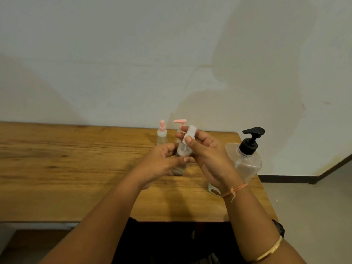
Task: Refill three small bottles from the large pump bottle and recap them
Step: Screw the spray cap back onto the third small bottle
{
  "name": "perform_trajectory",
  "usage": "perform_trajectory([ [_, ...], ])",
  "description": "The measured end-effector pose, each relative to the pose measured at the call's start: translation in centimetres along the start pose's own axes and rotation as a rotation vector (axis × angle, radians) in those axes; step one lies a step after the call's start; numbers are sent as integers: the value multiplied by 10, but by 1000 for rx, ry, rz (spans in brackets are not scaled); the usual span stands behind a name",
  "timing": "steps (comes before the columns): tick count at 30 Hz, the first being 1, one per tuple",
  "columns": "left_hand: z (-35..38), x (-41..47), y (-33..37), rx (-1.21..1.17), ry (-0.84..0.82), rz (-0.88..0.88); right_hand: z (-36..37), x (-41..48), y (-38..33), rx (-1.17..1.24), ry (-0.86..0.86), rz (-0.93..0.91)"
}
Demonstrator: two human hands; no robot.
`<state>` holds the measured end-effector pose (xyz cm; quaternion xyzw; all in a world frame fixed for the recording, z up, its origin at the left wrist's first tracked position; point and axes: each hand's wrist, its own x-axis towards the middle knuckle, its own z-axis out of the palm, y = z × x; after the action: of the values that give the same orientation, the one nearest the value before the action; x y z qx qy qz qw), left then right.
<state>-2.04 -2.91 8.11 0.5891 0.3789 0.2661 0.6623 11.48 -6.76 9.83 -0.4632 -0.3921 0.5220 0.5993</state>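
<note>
Over a wooden surface (76,159) with a strong lengthwise grain, a person's two hands meet close together at its middle. The left hand (162,161) curls round a small clear bottle (181,155), thumb across its front, holding it upright just above the boards. The right hand (209,155) pinches a white cap (189,133) between thumb and fingertips, tilted at the bottle's neck; whether the cap is seated there or only resting against it is hard to tell. Behind the hands, near the pale wall (171,54), stand a slim clear spray bottle (162,133) with a pink nozzle and a pump-topped bottle (180,121) whose pink spout shows above the fingers. To the right, near the surface's edge, stands the large pump bottle (247,161), rounded clear plastic under a glossy black pump head. A thin orange thread bracelet (234,189) circles the right wrist, and a gold-coloured bangle (270,250) sits further up the forearm.
</note>
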Motion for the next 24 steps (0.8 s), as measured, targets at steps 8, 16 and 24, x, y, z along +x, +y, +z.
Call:
perform_trajectory([
  [8,-1,1,-9,79,152,82,26,7,13,-193,156,-89],
  [16,-13,-1,-13,62,145,5,31,13,19,-150,84,8],
  [24,-38,-6,-20,-44,102,-3,33,18,24,-90,-58,35],
])
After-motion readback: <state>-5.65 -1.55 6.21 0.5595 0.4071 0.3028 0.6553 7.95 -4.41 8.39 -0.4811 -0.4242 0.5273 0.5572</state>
